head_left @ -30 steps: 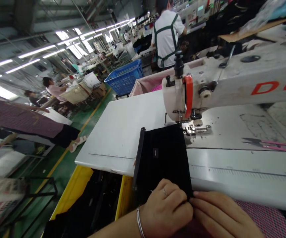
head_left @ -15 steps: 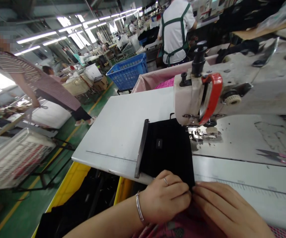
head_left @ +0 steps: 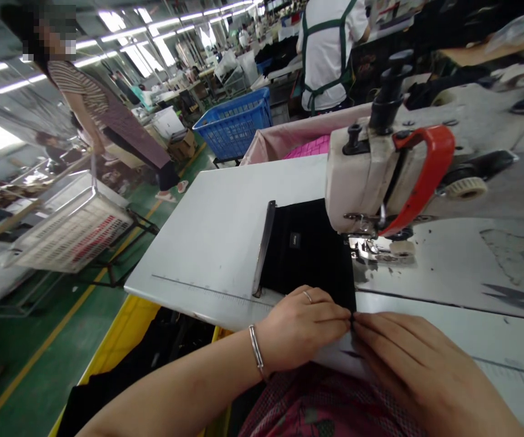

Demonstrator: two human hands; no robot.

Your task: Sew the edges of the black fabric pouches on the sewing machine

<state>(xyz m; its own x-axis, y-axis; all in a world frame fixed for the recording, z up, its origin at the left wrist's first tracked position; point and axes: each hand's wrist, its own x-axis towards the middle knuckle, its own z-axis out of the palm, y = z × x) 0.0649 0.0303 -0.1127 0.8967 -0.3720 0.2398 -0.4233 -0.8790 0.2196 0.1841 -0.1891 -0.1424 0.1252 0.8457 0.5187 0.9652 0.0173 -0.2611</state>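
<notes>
A black fabric panel [head_left: 312,261] with a small dark label [head_left: 295,240] lies on the white table of a sewing machine [head_left: 357,176]. Along its left side runs a grey zipper-like strip [head_left: 264,249]. The panel's right edge reaches the presser foot [head_left: 366,247]. My left hand [head_left: 310,325], with a ring and bracelet, is closed on the panel's near right corner. Beside it my right hand [head_left: 407,352] pinches the same corner, its fingertips meeting those of the left. The thumbs are hidden beneath.
Thread snips [head_left: 517,299] lie at the right of the table. A yellow bin [head_left: 120,328] with black cloth stands below left. Behind are a pink fabric-lined bin [head_left: 289,136] and a blue crate [head_left: 235,127]. One person walks at left beside a white basket cart [head_left: 75,230]; another stands behind.
Both hands and the black fabric panel have moved forward along the presser foot. The person at left has walked rightward, with the white basket cart moving along. The camera view has shifted slightly.
</notes>
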